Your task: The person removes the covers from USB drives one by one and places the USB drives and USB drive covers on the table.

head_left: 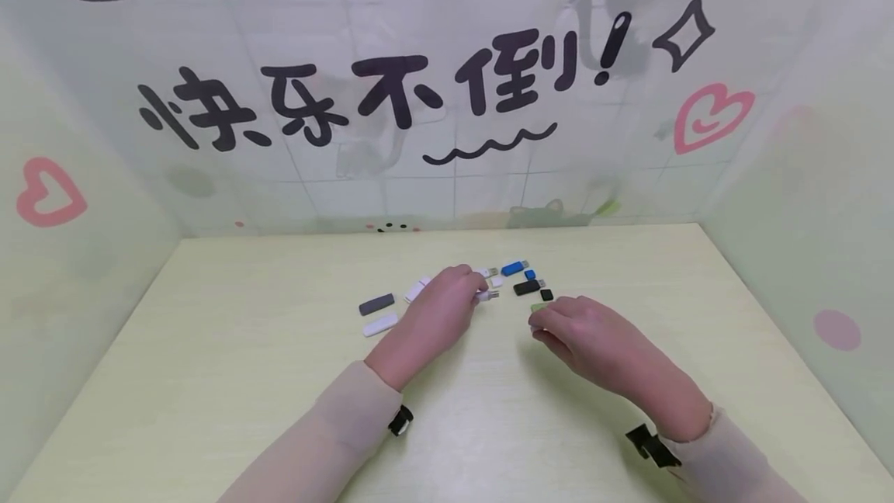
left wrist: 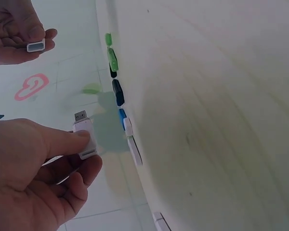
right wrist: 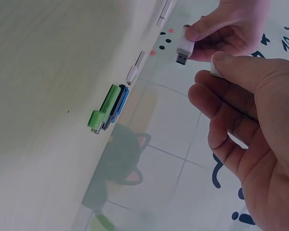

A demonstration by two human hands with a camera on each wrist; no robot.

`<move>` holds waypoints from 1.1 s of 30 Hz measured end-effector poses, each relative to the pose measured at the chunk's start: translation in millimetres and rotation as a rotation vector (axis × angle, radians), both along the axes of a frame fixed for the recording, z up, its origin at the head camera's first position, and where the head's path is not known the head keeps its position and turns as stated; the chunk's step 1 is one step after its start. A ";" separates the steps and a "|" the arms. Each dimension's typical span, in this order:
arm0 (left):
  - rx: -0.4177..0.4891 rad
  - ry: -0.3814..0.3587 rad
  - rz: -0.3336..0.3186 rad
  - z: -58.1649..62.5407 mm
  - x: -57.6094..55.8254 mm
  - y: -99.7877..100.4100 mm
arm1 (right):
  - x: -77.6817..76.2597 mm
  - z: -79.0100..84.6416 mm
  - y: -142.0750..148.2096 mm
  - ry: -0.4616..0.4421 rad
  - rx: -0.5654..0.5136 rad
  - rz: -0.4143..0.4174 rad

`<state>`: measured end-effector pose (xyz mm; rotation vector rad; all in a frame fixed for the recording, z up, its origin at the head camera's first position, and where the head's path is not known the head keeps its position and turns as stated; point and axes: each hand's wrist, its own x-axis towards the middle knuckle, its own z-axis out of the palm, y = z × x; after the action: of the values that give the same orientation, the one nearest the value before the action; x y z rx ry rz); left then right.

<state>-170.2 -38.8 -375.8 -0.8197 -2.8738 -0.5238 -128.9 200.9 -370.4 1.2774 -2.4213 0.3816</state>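
My left hand (head_left: 450, 309) pinches a white USB stick (left wrist: 82, 126) between thumb and fingers, its metal plug bare and pointing toward the right hand. In my right hand (head_left: 597, 344) a small white cap (left wrist: 36, 46) is pinched, its hollow end visible in the left wrist view. A gap separates stick and cap, both held above the table. Beyond the hands lie a blue USB stick (head_left: 513, 268) with its blue cap (head_left: 530, 275) beside it, and a black USB stick (head_left: 527, 287) near a black cap (head_left: 547, 295). A green USB stick (right wrist: 109, 98) is mostly hidden by the right hand in the head view.
Left of the left hand, a dark grey stick (head_left: 377, 304) and white sticks (head_left: 380, 324) lie on the pale wooden table (head_left: 265, 363). Another white cap (head_left: 497, 282) sits by an uncapped white stick. Printed walls enclose the table's back and sides.
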 end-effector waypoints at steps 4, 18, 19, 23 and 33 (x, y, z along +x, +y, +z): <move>-0.005 -0.046 0.014 -5.5 -7.9 5.6 | 1.6 -1.3 1.8 0.001 0.006 -0.007; -0.016 -0.211 0.019 -17.7 -30.8 22.5 | 4.0 -3.5 4.6 0.006 0.026 -0.012; -0.013 -0.220 0.020 -17.7 -31.6 23.1 | 4.0 -3.5 4.5 0.007 0.024 -0.011; -0.010 -0.242 0.031 -18.1 -34.4 24.8 | 3.9 -3.8 4.2 0.009 0.020 -0.003; -0.011 -0.268 0.037 -20.7 -39.2 27.5 | 5.2 -4.4 4.5 0.005 0.019 -0.002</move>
<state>-209.3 -11.3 -396.5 -0.7475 -3.1295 -0.6604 -123.7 205.5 -374.8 1.2828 -2.4271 0.3550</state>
